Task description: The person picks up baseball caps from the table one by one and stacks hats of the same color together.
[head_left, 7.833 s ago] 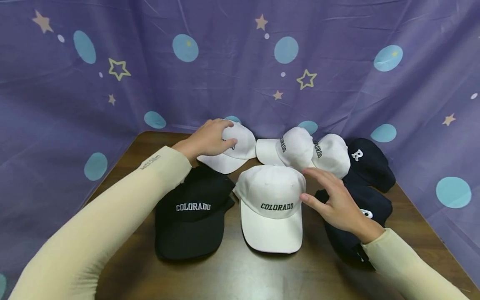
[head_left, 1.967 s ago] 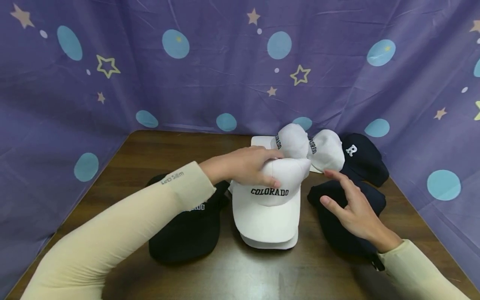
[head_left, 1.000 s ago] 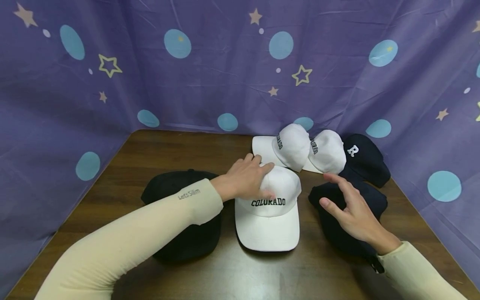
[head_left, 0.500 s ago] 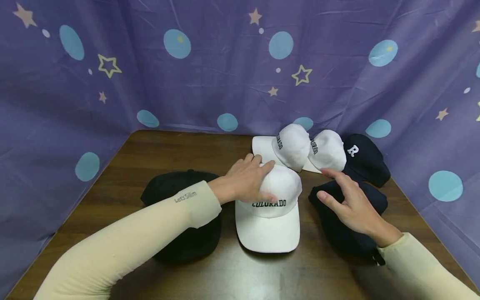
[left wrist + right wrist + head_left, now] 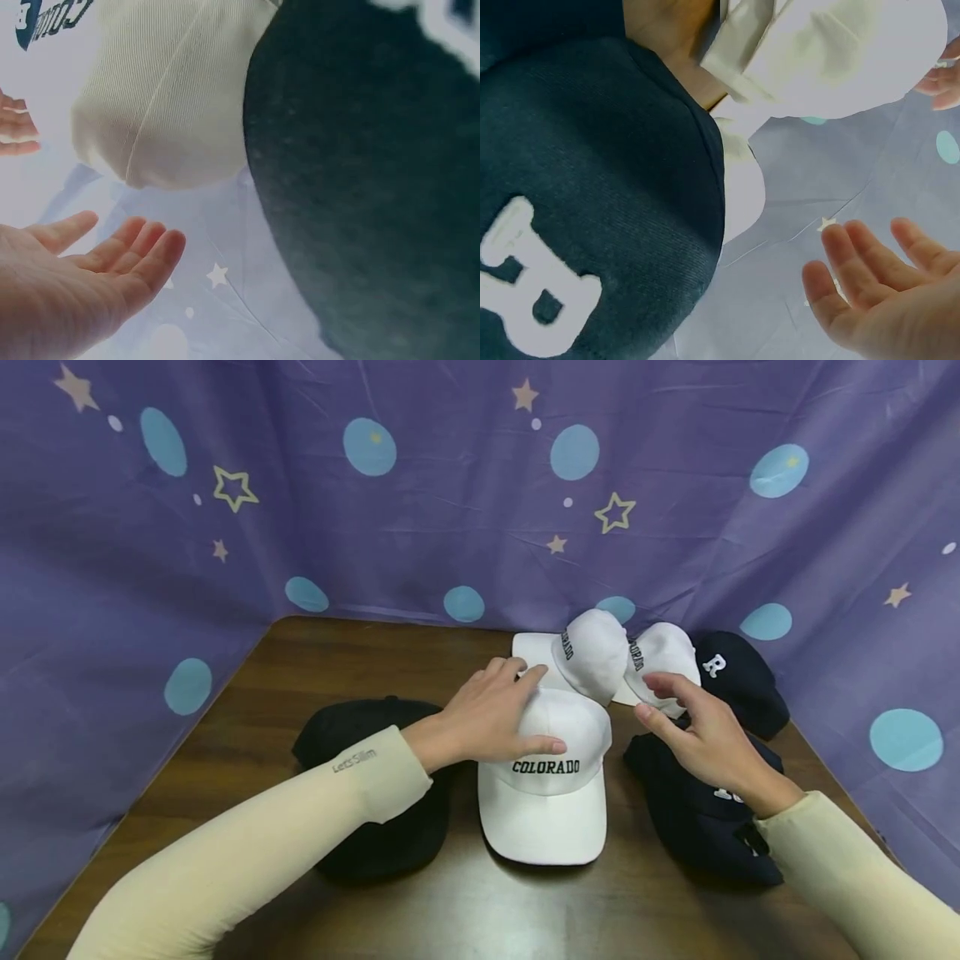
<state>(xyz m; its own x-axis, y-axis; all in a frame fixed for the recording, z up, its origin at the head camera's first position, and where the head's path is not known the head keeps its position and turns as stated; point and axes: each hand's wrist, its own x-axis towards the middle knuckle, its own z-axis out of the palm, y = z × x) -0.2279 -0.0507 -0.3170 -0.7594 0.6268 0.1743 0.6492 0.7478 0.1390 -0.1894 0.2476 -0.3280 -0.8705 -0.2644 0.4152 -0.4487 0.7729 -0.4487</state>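
My left hand (image 5: 483, 714) hovers over the crown of the front white COLORADO cap (image 5: 543, 822), fingers loosely spread. In the left wrist view a gap shows between that hand (image 5: 97, 289) and the pale cap crown (image 5: 165, 97). Left of it sits a black cap (image 5: 397, 843), partly behind my left forearm. My right hand (image 5: 708, 735), thumb and fingers apart and holding nothing, is above a navy cap (image 5: 682, 827) with white lettering. The right wrist view has this hand (image 5: 889, 289) beside a dark cap (image 5: 615, 150) bearing a white letter.
Along the back right of the wooden table (image 5: 300, 660) stand a white cap (image 5: 596, 652) with its brim leftward, another white cap (image 5: 663, 656) and a navy R cap (image 5: 742, 685). A purple curtain (image 5: 465, 527) with stars and dots hangs behind.
The white cap from the back left was brought onto the front white cap, where the two now nest. My left hand has since loosened from it. My right hand has risen slightly.
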